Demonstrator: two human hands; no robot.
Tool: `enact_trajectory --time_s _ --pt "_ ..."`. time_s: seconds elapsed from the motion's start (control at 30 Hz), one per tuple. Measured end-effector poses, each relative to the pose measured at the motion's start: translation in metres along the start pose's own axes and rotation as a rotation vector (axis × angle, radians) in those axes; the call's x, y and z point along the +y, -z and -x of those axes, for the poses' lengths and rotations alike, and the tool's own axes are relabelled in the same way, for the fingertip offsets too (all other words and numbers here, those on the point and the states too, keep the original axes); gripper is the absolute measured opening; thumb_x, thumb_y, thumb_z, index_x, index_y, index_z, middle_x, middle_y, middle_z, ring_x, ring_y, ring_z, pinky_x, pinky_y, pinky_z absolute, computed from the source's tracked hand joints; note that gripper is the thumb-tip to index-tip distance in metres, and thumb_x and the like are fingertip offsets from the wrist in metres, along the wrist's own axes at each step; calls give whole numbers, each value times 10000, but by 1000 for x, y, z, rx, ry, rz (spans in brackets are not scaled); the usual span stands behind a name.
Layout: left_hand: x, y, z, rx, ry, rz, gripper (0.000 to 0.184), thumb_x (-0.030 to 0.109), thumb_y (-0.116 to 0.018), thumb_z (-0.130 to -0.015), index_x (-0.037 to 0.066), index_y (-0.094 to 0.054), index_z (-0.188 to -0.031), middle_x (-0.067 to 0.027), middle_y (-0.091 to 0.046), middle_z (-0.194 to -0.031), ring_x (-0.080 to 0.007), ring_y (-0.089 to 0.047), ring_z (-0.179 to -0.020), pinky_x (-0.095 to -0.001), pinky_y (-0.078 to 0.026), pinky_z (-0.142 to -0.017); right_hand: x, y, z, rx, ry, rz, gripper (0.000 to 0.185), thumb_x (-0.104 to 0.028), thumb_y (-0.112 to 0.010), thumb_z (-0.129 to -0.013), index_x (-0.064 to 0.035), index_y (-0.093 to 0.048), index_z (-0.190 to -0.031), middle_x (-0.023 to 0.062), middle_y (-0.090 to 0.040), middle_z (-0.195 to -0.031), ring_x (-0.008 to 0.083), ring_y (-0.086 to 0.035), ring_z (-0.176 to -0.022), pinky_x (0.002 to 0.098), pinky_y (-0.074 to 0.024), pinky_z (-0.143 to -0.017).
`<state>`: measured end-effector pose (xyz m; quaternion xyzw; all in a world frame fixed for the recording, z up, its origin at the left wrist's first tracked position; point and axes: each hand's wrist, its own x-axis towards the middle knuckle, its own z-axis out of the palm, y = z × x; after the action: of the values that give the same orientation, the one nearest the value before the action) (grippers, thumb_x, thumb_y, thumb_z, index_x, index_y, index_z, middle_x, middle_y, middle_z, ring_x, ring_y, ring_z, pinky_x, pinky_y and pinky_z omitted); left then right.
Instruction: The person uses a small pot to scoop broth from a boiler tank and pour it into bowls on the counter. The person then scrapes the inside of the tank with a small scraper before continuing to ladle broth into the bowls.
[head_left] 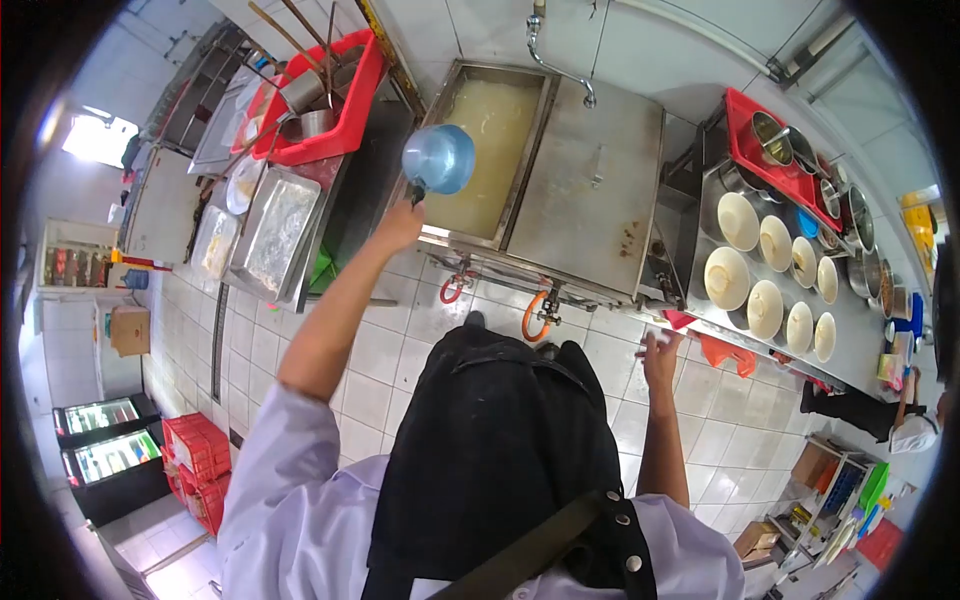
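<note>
My left hand (403, 222) is closed round the dark handle of a blue scoop (440, 159). The scoop is over the left edge of an open steel tank (490, 130) filled with cloudy yellowish liquid. My right hand (660, 350) hangs over the tiled floor, near the front corner of the steel counter on the right, with its fingers apart and nothing in it. A flat steel lid (590, 180) covers the part beside the open tank. A curved metal tap (562, 68) comes from the wall above.
Red basin (345, 125) with ladles and pots stands at left, beside metal trays (275, 230). Several pale bowls (726, 279) stand on the right counter with a red tray (770, 150). Valves (540, 316) stick out below the tank. Another person (915, 430) is at far right.
</note>
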<state>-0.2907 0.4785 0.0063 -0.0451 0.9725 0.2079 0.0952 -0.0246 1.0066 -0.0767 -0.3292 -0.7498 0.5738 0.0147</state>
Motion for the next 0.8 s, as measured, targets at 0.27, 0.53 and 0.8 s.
enact_trajectory --time_s 0.27,0.53,0.8 --pt "56 9 -146 -303 -34 -628 328 155 -671 -905 44 -724 -1209 -163 -680 -1303 -350 -647 -1226 -481 -561 -941 146 -13 131 -18 -264 314 380 -208 -626 -994 -14 -433 -1258 209 -717 -919 271 -722 -680 350 -576 -554" --pt "74 -28 -201 -437 -253 -839 365 153 -711 -874 51 -722 -1224 -167 -669 -1322 -342 -662 -1202 -493 -575 -913 228 -89 328 20 -935 7 274 -183 -530 -1012 26 -563 -1186 221 -701 -979 336 -724 -853 423 -593 -543" --pt "32 -42 -193 -429 -386 -619 340 135 -654 -842 20 -744 -1149 -232 -683 -1251 -390 -682 -1140 -478 -561 -934 246 -195 424 81 -834 -193 402 -277 -597 -947 56 -678 -1157 163 -734 -1016 274 -705 -902 370 -569 -764"
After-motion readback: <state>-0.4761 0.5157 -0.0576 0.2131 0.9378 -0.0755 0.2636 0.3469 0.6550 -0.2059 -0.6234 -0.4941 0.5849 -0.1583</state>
